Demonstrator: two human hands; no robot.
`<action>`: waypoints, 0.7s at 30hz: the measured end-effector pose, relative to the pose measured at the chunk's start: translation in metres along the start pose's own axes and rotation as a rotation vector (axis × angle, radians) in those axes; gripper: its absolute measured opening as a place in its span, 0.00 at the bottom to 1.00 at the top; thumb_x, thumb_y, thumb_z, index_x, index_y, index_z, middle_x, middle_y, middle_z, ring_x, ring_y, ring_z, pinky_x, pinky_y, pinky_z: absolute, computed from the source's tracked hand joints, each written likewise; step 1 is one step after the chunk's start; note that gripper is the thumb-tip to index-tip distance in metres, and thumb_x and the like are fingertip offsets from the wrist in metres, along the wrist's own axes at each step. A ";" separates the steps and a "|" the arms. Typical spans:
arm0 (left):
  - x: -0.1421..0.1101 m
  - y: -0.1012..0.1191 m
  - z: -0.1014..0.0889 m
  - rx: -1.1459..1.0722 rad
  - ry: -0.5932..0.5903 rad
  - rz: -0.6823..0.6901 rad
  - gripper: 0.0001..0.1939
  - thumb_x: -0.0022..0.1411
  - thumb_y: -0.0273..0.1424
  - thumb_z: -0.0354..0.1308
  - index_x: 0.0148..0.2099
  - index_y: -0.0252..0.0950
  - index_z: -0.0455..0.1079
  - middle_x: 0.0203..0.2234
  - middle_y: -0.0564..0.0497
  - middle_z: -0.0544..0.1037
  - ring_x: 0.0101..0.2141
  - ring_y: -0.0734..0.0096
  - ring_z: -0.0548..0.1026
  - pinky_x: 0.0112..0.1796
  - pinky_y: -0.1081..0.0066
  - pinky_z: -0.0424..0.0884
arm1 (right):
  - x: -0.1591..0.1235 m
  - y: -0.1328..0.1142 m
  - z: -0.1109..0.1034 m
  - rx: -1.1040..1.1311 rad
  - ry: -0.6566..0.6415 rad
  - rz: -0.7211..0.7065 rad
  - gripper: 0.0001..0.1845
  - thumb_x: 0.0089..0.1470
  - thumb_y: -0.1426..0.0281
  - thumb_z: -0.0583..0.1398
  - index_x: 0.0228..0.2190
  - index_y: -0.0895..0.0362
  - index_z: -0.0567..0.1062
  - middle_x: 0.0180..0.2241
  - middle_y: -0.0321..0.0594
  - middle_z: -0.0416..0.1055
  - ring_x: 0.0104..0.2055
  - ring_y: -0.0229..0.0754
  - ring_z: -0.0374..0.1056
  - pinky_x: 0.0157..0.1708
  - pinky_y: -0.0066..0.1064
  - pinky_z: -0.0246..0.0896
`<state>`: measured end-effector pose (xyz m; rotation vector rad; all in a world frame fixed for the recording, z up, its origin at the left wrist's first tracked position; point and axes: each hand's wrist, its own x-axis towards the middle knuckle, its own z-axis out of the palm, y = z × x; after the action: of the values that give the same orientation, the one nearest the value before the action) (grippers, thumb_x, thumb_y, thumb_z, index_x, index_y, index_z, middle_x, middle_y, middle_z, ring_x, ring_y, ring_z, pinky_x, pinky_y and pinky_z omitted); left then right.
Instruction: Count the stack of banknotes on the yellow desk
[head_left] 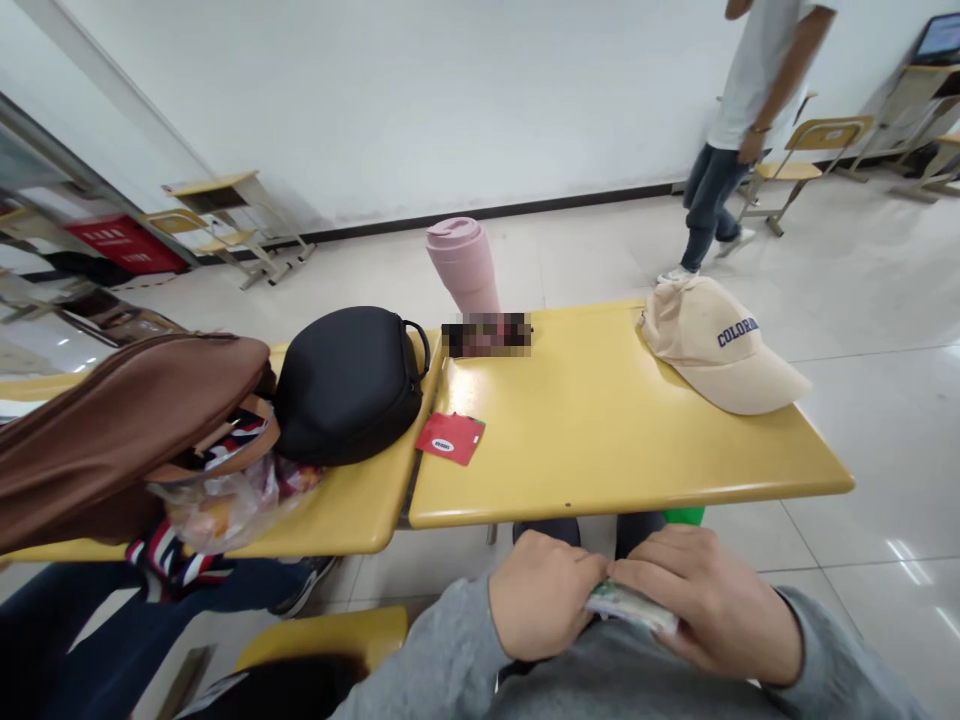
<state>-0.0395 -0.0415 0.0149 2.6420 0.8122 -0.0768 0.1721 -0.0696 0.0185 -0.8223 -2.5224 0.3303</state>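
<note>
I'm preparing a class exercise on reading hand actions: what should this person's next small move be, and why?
Probably lift the small, thin item over the near edge of the yellow desk ahead, keeping both grips. The left hand and right hand hold its two ends on the person's side of that edge, and the desk's surface between the red card and beige cap lies just ahead.

Flat whitish-green bundle point(634, 606): 1 | grey-sleeved hands point(544, 592) point(709, 595): 2 | pink lidded tumbler point(466, 268): 1 | cream brimmed cap point(712, 345): 1 | rounded black case point(349, 385): 1
</note>
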 end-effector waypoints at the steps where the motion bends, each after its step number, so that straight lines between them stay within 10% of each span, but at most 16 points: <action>1: 0.001 0.001 -0.005 0.022 -0.021 -0.047 0.08 0.55 0.32 0.52 0.39 0.39 0.67 0.30 0.50 0.78 0.30 0.64 0.75 0.31 0.68 0.68 | 0.003 0.000 -0.001 0.018 -0.022 0.025 0.15 0.56 0.68 0.51 0.42 0.57 0.72 0.30 0.44 0.73 0.31 0.41 0.68 0.30 0.33 0.60; 9: 0.014 -0.038 -0.049 -0.234 0.394 -0.242 0.15 0.56 0.35 0.55 0.47 0.43 0.68 0.39 0.52 0.77 0.39 0.66 0.75 0.41 0.68 0.68 | 0.025 0.065 0.005 0.250 0.260 0.247 0.12 0.58 0.71 0.52 0.41 0.57 0.73 0.38 0.43 0.75 0.39 0.40 0.70 0.40 0.31 0.63; 14: 0.036 -0.077 -0.027 -0.730 0.694 -0.265 0.35 0.45 0.35 0.66 0.55 0.40 0.60 0.41 0.50 0.76 0.38 0.68 0.75 0.42 0.68 0.70 | 0.037 0.102 0.028 0.454 0.430 0.424 0.11 0.56 0.64 0.55 0.37 0.57 0.74 0.33 0.41 0.75 0.35 0.41 0.70 0.37 0.32 0.65; 21: 0.052 -0.097 0.005 -0.683 0.718 -0.424 0.15 0.53 0.33 0.59 0.44 0.38 0.68 0.35 0.51 0.76 0.33 0.71 0.74 0.37 0.70 0.69 | 0.044 0.109 0.035 0.578 0.409 0.543 0.16 0.50 0.70 0.59 0.43 0.55 0.70 0.41 0.41 0.73 0.43 0.43 0.69 0.45 0.36 0.63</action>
<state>-0.0493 0.0585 -0.0309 1.7921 1.3132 0.9102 0.1768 0.0404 -0.0355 -1.1658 -1.6613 0.9094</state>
